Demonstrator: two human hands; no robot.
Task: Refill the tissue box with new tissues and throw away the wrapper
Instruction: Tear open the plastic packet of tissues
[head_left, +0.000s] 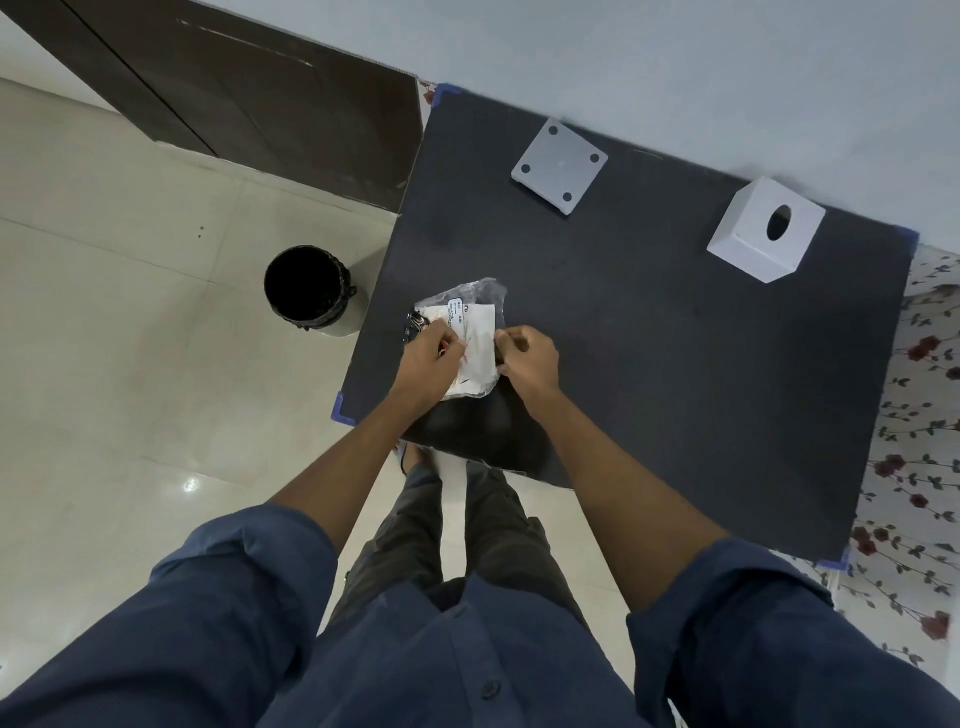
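A pack of white tissues in a clear plastic wrapper (475, 332) lies near the front left corner of the black table (649, 338). My left hand (428, 364) pinches the wrapper on its left side and my right hand (527, 361) pinches it on the right. The white tissue box cover (763, 231) with an oval slot stands at the back right of the table. Its white base plate (558, 163) with dark round feet lies upside down at the back middle.
A round bin with a black liner (309, 288) stands on the tiled floor just left of the table. A dark wooden door (234, 98) is behind it. A flowered cloth (919, 415) shows along the table's right edge. My legs are below the table's front edge.
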